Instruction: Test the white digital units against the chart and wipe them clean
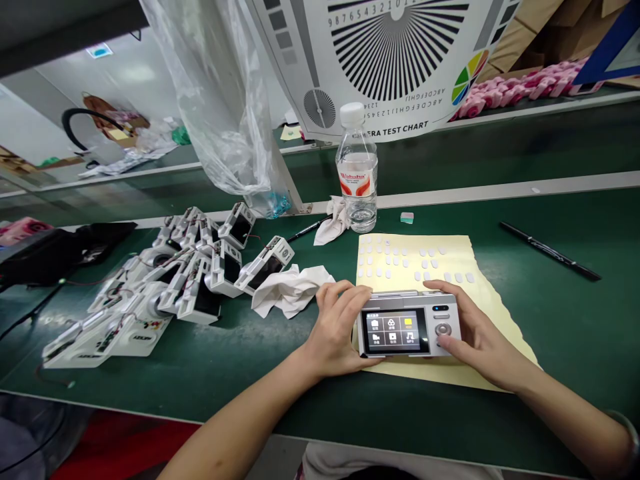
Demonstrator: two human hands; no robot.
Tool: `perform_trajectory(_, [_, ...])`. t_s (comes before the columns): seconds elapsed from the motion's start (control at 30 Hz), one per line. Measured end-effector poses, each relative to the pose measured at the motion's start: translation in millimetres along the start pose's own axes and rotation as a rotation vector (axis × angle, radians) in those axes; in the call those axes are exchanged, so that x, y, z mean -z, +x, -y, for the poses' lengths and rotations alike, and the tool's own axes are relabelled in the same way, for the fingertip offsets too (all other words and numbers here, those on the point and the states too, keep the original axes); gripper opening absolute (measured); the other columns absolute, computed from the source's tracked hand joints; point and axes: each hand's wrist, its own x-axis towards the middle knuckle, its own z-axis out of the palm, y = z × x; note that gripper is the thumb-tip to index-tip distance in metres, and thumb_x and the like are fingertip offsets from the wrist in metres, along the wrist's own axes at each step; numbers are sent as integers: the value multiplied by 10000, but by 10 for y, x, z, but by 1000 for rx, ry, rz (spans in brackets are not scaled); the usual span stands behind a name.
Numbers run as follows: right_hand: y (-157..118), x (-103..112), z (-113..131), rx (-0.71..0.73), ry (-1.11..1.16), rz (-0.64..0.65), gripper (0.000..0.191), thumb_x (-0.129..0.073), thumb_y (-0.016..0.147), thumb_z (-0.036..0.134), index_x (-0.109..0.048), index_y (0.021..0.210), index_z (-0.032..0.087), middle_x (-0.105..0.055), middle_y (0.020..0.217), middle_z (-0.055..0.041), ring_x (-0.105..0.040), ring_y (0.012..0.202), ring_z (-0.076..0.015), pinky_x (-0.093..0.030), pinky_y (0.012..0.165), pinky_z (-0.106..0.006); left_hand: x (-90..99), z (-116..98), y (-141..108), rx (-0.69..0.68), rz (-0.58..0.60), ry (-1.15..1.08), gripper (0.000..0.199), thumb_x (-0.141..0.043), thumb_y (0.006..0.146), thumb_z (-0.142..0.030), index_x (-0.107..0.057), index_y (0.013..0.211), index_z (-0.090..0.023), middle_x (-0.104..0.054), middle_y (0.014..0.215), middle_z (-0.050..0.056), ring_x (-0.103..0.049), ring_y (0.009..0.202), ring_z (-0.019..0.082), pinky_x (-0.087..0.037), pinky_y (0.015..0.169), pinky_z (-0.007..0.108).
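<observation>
Left hand: curled around one end of a silver compact digital camera, screen lit with a menu. Right hand: closed on the other end, thumb beside the dial. I log the camera over a yellow backing sheet dotted with small white pads, on the green bench; wired white camera housings lie left, past a crumpled white cloth.

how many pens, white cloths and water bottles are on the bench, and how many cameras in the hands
black pens: 2
white cloths: 2
water bottle: 1
camera in the left hand and right hand: 1
total: 6
</observation>
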Motion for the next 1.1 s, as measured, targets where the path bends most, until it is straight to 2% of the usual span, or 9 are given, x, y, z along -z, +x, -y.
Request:
perform_trajectory(0.33, [-24, -31, 76, -30, -14, -23, 529, -551, 844, 374, -319, 1309, 277, -550, 1189, -83, -581, 1040, -228, -542, 814, -318, 5, 1, 2, -5, 7, 13, 738, -693, 671, -485, -372, 1245, -150, -620, 1044, 141, -505, 981, 293, -357, 844, 419])
perform_trajectory(0.57, [-25, -55, 58, -5, -20, -62, 405, -537, 848, 304, -364, 1212, 283, -576, 1048, -45, -613, 889, -183, -562, 736, -267, 0, -57, 11, -60, -27, 76, 632, -655, 719, -444, -403, 1187, -102, -628, 1026, 177, -478, 981, 291, -321, 863, 430])
perform_trajectory(0.7, [-55, -110, 128, -29, 3, -107, 389, -525, 840, 267, -365, 1195, 275, -561, 1075, -55, -611, 905, -185, -569, 720, -261, -4, -75, 13, -63, -37, 76, 626, -664, 713, -437, -408, 1172, -96, -627, 1021, 176, -474, 979, 287, -317, 865, 425])
perform_trajectory(0.9, [-65, -126, 163, -39, 4, -102, 385, -527, 836, 297, -366, 1184, 277, -556, 1101, -65, -606, 937, -209, -581, 694, -286, -2, -66, 14, -63, -41, 69, 643, -675, 703, -438, -407, 1180, -100, -621, 1031, 174, -471, 984, 288, -319, 862, 420])
perform_trajectory(1.1, [-69, -122, 145, -39, 17, -109, 390, -530, 837, 276, -365, 1191, 290, -555, 1055, -45, -587, 884, -183, -554, 659, -240, -2, -67, 15, -67, -48, 70, 620, -654, 727, -454, -413, 1173, -96, -624, 1020, 174, -476, 977, 288, -319, 858, 421])
